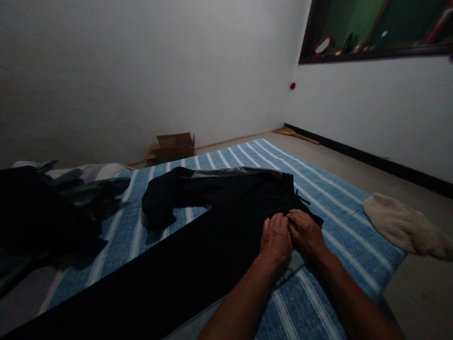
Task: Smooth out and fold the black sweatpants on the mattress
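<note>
The left hand (pixel 276 240) and the right hand (pixel 307 231) are side by side on the black drawstring trousers (pixel 233 226), near the waist end. The fingers bend down onto the cloth, but I cannot tell if the grip is pinching it or only pressing on it. The trousers lie spread out, with the near leg reaching out long and the far leg bent at its end. A grey stripe (pixel 240 171) with letters runs along the far side.

They look soft, floppy and light, and they should not break. The waist, near the drawstring (pixel 302 198), seems a good place to hold, with one hand at each side.

Under the trousers is a blue striped sheet (pixel 332 189). Left of them is a pile of dark clothes (pixel 53 212). Right of them, at the sheet's edge, is a bumpy beige cloth (pixel 403 224). Beyond the trousers are the pale floor (pixel 255 136), an open cardboard box (pixel 173 147) and a white wall (pixel 177 66). Far off to their right is a window (pixel 375 28) with a round mirror (pixel 322 46).
</note>
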Action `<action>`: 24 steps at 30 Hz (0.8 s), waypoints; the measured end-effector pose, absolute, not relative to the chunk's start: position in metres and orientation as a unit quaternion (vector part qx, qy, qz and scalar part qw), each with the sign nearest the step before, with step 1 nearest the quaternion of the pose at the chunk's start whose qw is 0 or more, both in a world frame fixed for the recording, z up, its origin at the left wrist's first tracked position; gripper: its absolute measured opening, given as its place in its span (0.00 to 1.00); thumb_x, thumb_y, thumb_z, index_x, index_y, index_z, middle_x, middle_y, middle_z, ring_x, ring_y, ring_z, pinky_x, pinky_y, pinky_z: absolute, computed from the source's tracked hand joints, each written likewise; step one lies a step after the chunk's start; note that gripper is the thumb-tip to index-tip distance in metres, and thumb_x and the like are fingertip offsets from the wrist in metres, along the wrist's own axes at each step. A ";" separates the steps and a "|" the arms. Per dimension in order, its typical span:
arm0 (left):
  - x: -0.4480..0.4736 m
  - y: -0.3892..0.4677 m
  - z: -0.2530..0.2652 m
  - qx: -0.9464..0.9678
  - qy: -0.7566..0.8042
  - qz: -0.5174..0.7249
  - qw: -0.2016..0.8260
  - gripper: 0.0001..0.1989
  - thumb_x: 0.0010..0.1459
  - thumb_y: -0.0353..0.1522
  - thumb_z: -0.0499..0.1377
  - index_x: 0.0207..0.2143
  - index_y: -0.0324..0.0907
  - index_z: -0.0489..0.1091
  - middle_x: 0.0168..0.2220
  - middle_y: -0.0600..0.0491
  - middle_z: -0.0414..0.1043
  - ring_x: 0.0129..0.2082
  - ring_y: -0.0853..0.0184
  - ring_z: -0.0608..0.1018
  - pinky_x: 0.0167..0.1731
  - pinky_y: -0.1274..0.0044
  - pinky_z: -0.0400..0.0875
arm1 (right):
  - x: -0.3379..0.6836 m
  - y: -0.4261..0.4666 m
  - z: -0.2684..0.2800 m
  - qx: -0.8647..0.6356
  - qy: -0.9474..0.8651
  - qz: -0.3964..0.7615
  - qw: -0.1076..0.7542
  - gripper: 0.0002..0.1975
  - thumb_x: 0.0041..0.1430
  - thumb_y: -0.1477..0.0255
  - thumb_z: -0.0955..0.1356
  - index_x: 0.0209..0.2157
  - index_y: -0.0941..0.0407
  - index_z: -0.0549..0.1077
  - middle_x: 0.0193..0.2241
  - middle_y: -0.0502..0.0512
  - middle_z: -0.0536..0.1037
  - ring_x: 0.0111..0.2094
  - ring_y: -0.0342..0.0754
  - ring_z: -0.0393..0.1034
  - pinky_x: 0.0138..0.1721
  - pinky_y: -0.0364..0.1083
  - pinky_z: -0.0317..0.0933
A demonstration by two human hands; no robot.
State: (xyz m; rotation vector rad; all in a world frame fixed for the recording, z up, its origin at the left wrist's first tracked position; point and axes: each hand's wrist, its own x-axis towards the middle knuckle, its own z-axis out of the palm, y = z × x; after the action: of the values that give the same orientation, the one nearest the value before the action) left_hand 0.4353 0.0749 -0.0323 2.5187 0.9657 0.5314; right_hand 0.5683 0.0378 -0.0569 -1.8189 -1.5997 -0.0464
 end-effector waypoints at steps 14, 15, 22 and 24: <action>0.434 0.100 0.016 0.924 0.344 0.091 0.139 0.12 0.56 0.27 0.51 0.42 0.39 0.68 0.45 0.45 0.71 0.47 0.59 0.72 0.49 0.68 0.67 | 0.566 0.039 -0.061 -0.684 -0.640 -0.072 0.343 0.10 0.56 0.74 0.62 0.34 0.57 0.75 0.44 0.63 0.75 0.49 0.55 0.67 0.52 0.55 0.61; 0.438 0.107 0.018 0.925 0.349 0.085 0.126 0.12 0.57 0.27 0.50 0.41 0.38 0.69 0.43 0.45 0.72 0.45 0.59 0.73 0.46 0.69 0.68 | 0.566 0.039 -0.061 -0.683 -0.642 -0.081 0.339 0.09 0.56 0.74 0.62 0.34 0.57 0.75 0.44 0.64 0.74 0.49 0.55 0.67 0.52 0.55 0.62; 0.461 0.145 -0.006 0.936 0.322 0.087 0.113 0.12 0.58 0.25 0.49 0.41 0.39 0.70 0.44 0.47 0.72 0.46 0.63 0.72 0.49 0.72 0.66 | 0.566 0.041 -0.066 -0.662 -0.654 -0.128 0.342 0.09 0.56 0.76 0.62 0.34 0.58 0.74 0.43 0.64 0.74 0.48 0.55 0.67 0.50 0.55 0.64; 0.459 0.146 -0.016 0.937 0.313 0.105 0.113 0.15 0.60 0.25 0.47 0.45 0.41 0.68 0.50 0.48 0.69 0.53 0.63 0.69 0.54 0.71 0.61 | 0.567 0.041 -0.066 -0.659 -0.657 -0.133 0.341 0.09 0.55 0.77 0.62 0.34 0.57 0.74 0.43 0.63 0.75 0.48 0.54 0.68 0.50 0.54 0.64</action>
State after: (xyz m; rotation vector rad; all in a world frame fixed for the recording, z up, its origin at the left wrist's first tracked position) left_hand 0.4590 0.1456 -0.0164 2.7495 0.9171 0.3072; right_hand 0.5668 0.0408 -0.0664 -1.7146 -1.7104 -0.3456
